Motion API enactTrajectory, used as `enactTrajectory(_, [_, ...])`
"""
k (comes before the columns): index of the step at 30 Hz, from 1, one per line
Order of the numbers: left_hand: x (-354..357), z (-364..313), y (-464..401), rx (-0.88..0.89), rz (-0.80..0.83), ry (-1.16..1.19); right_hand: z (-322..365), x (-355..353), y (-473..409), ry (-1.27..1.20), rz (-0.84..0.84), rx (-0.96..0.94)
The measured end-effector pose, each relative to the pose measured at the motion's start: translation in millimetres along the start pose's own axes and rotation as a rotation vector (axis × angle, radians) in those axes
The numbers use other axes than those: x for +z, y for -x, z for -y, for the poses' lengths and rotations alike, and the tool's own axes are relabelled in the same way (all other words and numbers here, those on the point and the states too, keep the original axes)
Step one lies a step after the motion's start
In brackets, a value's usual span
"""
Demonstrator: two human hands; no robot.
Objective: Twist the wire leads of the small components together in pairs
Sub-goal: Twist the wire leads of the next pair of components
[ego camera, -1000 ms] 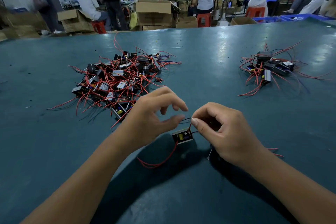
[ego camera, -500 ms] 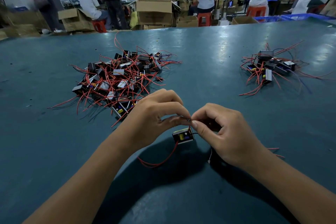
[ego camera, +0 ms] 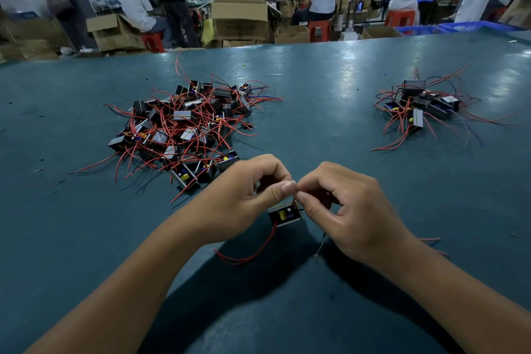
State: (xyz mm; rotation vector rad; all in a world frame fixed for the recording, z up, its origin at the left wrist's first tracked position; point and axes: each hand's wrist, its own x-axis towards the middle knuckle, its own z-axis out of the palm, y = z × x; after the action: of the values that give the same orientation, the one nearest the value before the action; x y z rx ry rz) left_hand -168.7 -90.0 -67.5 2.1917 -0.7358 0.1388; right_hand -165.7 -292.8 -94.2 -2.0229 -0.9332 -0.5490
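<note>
At 6 o'clock on the teal table: left hand and right hand both pinching thin dark leads above the small black boxy component, thumbs touching. Big red-wired pile at 10 o'clock, smaller pile at 2.

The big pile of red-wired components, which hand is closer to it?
Left. The left hand sits just below the big pile; the right hand is farther off to its right.

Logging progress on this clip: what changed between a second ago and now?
The left hand closed in from open fingers to pinch the thin leads against the right hand's pinch, thumbs now meeting above the small component. The right hand's grip, the component's red lead and both piles are unchanged.
</note>
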Motion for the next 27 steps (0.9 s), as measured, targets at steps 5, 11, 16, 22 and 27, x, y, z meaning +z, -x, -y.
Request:
enactTrajectory(5, [3.4, -3.2, -1.7, -0.108, 0.022, 0.125, 1.0, 2.0, -0.1, -0.011, -0.007, 0.007])
enactTrajectory(11, [14.3, -3.1, -3.7, -0.176, -0.003, 0.279, 1.3, 2.1, -0.3, -0.02, -0.025, 0.033])
enactTrajectory(16, [12.9, 0.0, -4.1, -0.165, 0.012, 0.263, 0.4, 2.0, -0.3, -0.05, -0.022, 0.073])
enactTrajectory(22, [13.7, 0.4, -3.6, -0.16, 0.005, 0.27, 0.2, 2.6, -1.0, -0.097, -0.015, 0.109])
enactTrajectory(27, [14.6, 2.7, -4.9, -0.161, -0.061, 0.269, 1.6, 2.9, -3.0, -0.141, -0.028, 0.145])
